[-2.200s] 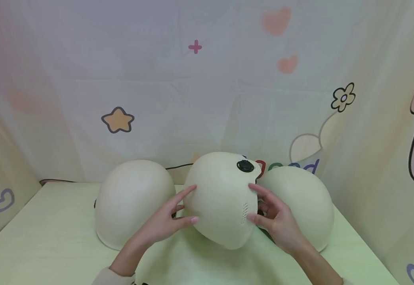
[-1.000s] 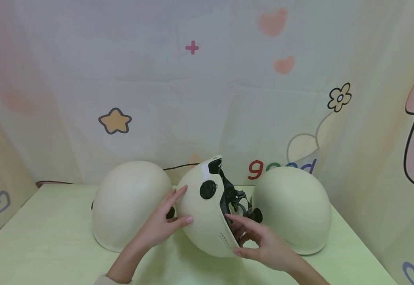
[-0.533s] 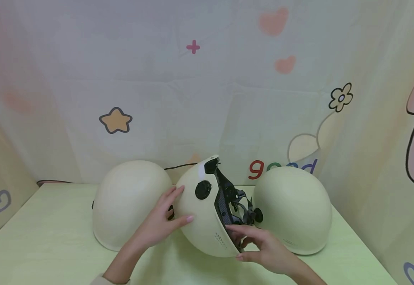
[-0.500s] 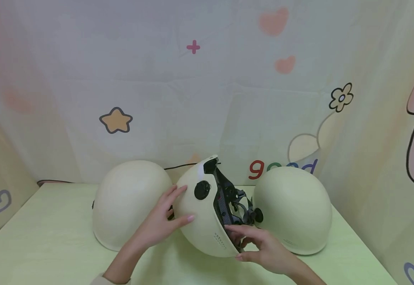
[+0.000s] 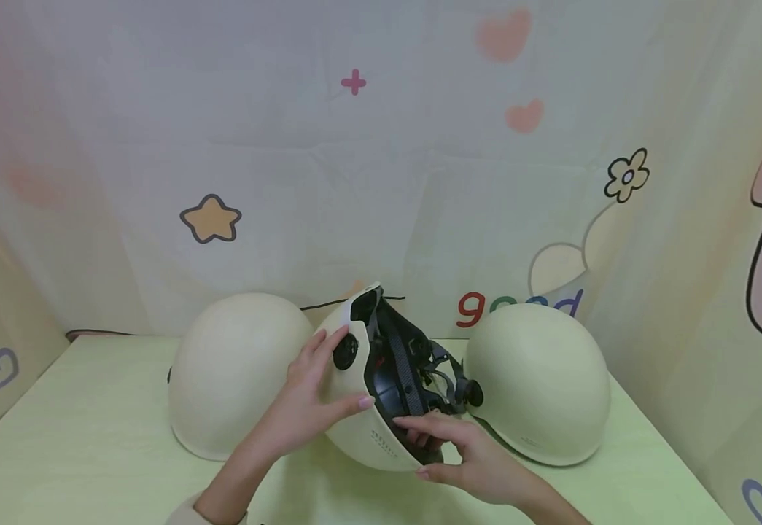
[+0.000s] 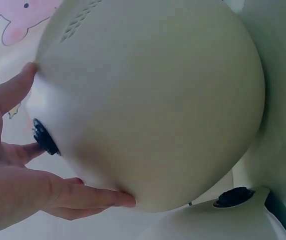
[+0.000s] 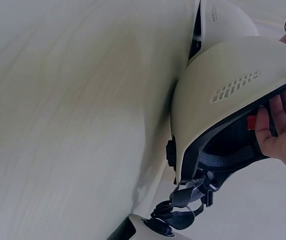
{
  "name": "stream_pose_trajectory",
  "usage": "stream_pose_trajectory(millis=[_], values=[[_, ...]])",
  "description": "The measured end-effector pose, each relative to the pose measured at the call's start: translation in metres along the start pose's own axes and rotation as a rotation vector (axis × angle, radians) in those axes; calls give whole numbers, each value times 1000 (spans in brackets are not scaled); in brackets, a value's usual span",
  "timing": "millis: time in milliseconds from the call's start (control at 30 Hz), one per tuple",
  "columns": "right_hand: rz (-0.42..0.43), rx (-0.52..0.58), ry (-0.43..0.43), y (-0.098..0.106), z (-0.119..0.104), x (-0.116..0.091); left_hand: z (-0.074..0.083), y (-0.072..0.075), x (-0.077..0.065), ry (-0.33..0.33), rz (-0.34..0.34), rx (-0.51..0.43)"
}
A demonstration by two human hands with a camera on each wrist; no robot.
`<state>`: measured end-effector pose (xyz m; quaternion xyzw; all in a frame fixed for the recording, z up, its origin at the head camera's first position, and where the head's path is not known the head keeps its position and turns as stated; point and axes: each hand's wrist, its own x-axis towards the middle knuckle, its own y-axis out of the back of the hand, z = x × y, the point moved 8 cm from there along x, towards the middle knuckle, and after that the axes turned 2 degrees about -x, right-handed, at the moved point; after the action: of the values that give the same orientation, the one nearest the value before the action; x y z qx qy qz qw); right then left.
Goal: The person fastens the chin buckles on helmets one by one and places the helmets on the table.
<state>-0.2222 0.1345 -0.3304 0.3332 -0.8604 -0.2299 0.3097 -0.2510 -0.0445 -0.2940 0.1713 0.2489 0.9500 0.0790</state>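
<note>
A cream helmet [image 5: 354, 441] is tilted on its side between both hands, its opening turned to the right. Inside show dark padding and grey chin straps [image 5: 410, 379]; a black round vent [image 5: 345, 352] sits on the shell. My left hand [image 5: 302, 408] rests on the left side with thumb and fingers spread and nearly straight, fingertips against the shell [image 6: 153, 100]. My right hand [image 5: 479, 463] grips the lower rim, fingers inside the opening and thumb outside. In the right wrist view, a red tag [image 7: 252, 123] shows inside, beside the right hand's fingers [image 7: 264, 130].
Two similar cream helmets stand dome up on the pale table [image 5: 105, 415]: one left helmet [image 5: 243, 372] close behind the left hand, one right helmet [image 5: 541, 386] beyond the right hand. A thin black cable [image 5: 324, 303] runs behind. A printed curtain [image 5: 381, 182] hangs at the back.
The middle helmet has turned so its opening and straps show on the right. The right hand went from the shell's side down to the rim; the left hand stays on the left side.
</note>
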Motion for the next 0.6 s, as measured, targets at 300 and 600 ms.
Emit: stream_pose_trajectory(millis=[300,600], values=[[-22,-69,-25,-5,4,-3,-12,4,-3,16,-50,-54],[173,-29,-62,32,14,-13,-17,8,-5,28,-58,-240]])
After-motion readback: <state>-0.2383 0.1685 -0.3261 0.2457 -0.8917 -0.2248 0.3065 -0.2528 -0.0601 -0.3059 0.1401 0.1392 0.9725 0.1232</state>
